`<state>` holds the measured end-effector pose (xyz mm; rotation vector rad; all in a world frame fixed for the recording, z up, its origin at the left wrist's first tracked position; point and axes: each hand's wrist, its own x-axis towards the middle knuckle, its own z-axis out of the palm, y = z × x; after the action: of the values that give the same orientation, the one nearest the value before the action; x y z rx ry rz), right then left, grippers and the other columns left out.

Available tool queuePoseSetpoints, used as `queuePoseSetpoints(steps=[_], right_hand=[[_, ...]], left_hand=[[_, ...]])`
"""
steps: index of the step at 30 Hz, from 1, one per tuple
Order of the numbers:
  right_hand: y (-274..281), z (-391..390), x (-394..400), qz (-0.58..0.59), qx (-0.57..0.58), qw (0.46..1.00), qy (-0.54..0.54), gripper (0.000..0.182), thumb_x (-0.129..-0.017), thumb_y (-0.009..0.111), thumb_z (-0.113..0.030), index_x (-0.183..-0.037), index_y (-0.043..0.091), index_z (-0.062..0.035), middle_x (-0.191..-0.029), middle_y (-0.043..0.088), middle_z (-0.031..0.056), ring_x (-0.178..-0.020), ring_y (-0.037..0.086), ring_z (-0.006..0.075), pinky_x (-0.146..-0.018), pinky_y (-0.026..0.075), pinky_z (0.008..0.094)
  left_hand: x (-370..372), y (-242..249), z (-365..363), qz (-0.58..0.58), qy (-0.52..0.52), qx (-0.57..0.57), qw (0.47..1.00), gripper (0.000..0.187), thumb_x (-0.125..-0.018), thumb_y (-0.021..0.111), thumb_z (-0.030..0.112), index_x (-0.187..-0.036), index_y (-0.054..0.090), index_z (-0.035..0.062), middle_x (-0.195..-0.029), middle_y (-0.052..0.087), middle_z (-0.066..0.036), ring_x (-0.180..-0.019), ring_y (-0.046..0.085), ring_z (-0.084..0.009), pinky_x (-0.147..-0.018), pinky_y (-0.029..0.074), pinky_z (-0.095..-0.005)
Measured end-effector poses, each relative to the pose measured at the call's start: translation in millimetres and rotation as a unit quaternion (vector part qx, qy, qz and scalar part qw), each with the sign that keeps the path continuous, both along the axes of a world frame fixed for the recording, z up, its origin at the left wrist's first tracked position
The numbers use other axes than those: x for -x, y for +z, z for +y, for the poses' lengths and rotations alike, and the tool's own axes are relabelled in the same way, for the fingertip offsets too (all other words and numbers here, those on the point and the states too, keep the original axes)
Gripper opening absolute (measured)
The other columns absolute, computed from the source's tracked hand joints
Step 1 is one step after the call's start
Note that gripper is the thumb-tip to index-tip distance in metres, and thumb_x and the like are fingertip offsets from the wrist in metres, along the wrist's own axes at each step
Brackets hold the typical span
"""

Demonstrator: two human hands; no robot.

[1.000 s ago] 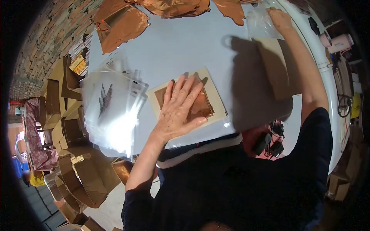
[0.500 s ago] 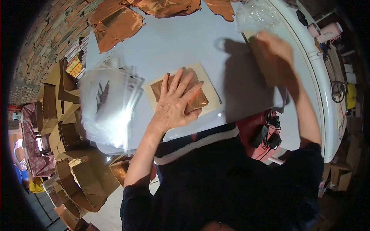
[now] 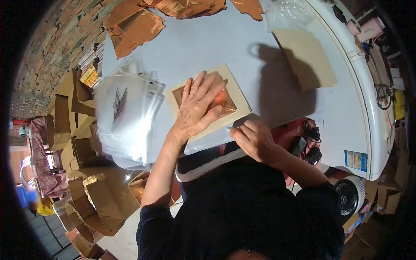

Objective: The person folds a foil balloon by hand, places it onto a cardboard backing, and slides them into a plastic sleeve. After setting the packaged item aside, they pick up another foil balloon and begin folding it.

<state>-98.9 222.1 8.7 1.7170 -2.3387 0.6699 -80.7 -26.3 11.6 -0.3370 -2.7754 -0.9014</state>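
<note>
My left hand (image 3: 197, 104) lies flat with fingers spread on a shiny copper-coloured sheet (image 3: 227, 103), hiding much of it. Under that sheet is a larger cream card (image 3: 239, 93), set at a slant near the front edge of the white table (image 3: 208, 47). Just off the card's lower right corner is my right hand (image 3: 255, 139), its fingers curled and pinched together. A small grey tip shows at the fingertips, too small to name. A tan cardboard sheet (image 3: 307, 60) rests at the table's right side, partly in shadow.
Clear plastic sleeves (image 3: 134, 104) are stacked at the left. Crumpled copper-coloured sheets (image 3: 138, 28) lie along the back, with a clear plastic bag (image 3: 288, 15) at the back right. Black adapters (image 3: 309, 149), a fan (image 3: 349, 197) and cardboard boxes (image 3: 99, 199) stand around the table.
My right hand has come from the tan cardboard sheet at the right down to the near corner of the cream card. My left hand stays pressed on the copper-coloured sheet.
</note>
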Motion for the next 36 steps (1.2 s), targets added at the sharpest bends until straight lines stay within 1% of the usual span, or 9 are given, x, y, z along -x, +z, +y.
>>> queuePoseSetpoints(steps=[3,6,11,16,20,23,29,32,36], right_hand=[[-11.0,-5.5,1.6,0.030,0.046,0.998,-0.017,0.023,-0.083,0.071,-0.009,-0.104,0.064,-0.0040,-0.076,0.056,0.0041,-0.073,0.059,0.0165,-0.060,0.051,0.0313],[-20.9,-10.2,3.9,0.052,0.070,0.994,-0.065,0.021,-0.082,0.073,-0.007,-0.100,0.063,-0.0047,-0.075,0.055,0.0044,-0.070,0.059,0.0165,-0.055,0.050,0.0321],[-19.5,-17.6,4.1,-0.002,0.112,0.984,-0.141,0.022,-0.078,0.067,0.004,-0.097,0.061,-0.0034,-0.077,0.057,0.0094,-0.069,0.060,0.0288,-0.061,0.049,0.0403],[-12.2,-17.3,-0.9,0.004,0.098,0.988,-0.122,0.023,-0.079,0.071,0.002,-0.098,0.062,-0.0051,-0.077,0.056,0.0081,-0.069,0.059,0.0275,-0.061,0.048,0.0390],[-9.6,-15.0,-8.1,0.001,0.080,0.991,-0.109,0.023,-0.080,0.078,-0.005,-0.098,0.063,-0.0066,-0.076,0.055,0.0054,-0.067,0.057,0.0233,-0.060,0.047,0.0372],[-11.4,-15.4,-6.9,0.019,0.073,0.994,-0.084,0.016,-0.085,0.068,-0.008,-0.100,0.063,-0.0057,-0.075,0.051,0.0029,-0.069,0.055,0.0180,-0.059,0.048,0.0327],[-9.1,-17.9,-2.7,0.047,0.056,0.994,-0.081,0.019,-0.081,0.070,-0.011,-0.098,0.063,-0.0057,-0.076,0.051,0.0031,-0.073,0.056,0.0187,-0.061,0.050,0.0337],[-11.5,-20.9,0.0,0.043,0.086,0.992,-0.087,0.018,-0.078,0.076,-0.001,-0.090,0.062,-0.0050,-0.071,0.049,0.0044,-0.067,0.055,0.0212,-0.057,0.046,0.0347],[-11.2,-27.8,-0.3,0.039,0.096,0.989,-0.107,0.022,-0.077,0.072,-0.001,-0.095,0.060,-0.0031,-0.077,0.052,0.0072,-0.071,0.056,0.0236,-0.062,0.048,0.0359]], left_hand=[[-0.2,-1.2,-0.3,-0.004,0.006,-0.006,1.000,0.063,-0.090,0.058,0.037,-0.150,0.054,0.0151,-0.161,0.040,-0.016,-0.155,0.022,-0.0380,-0.127,0.010,-0.0580],[0.7,-2.8,-0.5,-0.007,0.011,-0.007,1.000,0.064,-0.090,0.059,0.036,-0.149,0.054,0.0137,-0.160,0.041,-0.016,-0.155,0.023,-0.0379,-0.127,0.010,-0.0572],[-0.3,-1.1,0.3,-0.005,0.014,-0.012,1.000,0.064,-0.089,0.059,0.035,-0.149,0.054,0.0129,-0.159,0.042,-0.017,-0.155,0.023,-0.0375,-0.128,0.010,-0.0563],[0.4,-3.2,-0.4,-0.003,0.016,-0.013,1.000,0.063,-0.090,0.059,0.035,-0.149,0.054,0.0127,-0.159,0.042,-0.017,-0.155,0.023,-0.0374,-0.128,0.010,-0.0558],[0.5,-1.4,-2.5,-0.033,0.006,0.004,0.999,0.064,-0.097,0.049,0.041,-0.154,0.048,0.0112,-0.165,0.035,-0.018,-0.158,0.017,-0.0376,-0.129,0.004,-0.0550],[0.6,-0.4,-2.7,-0.032,0.004,0.002,0.999,0.062,-0.098,0.048,0.042,-0.152,0.051,0.0113,-0.164,0.036,-0.017,-0.158,0.017,-0.0371,-0.129,0.004,-0.0553],[0.3,-3.9,-2.4,-0.019,0.004,0.006,1.000,0.054,-0.098,0.048,0.036,-0.145,0.059,0.0126,-0.163,0.039,-0.014,-0.158,0.019,-0.0355,-0.129,0.005,-0.0553],[-0.1,-4.3,-2.2,-0.017,0.004,0.007,1.000,0.051,-0.099,0.047,0.034,-0.143,0.062,0.0129,-0.162,0.040,-0.014,-0.158,0.020,-0.0350,-0.129,0.005,-0.0551],[0.2,-5.6,-2.2,-0.012,0.003,0.010,1.000,0.050,-0.098,0.048,0.031,-0.142,0.063,0.0128,-0.162,0.041,-0.014,-0.157,0.021,-0.0349,-0.129,0.006,-0.0547]])
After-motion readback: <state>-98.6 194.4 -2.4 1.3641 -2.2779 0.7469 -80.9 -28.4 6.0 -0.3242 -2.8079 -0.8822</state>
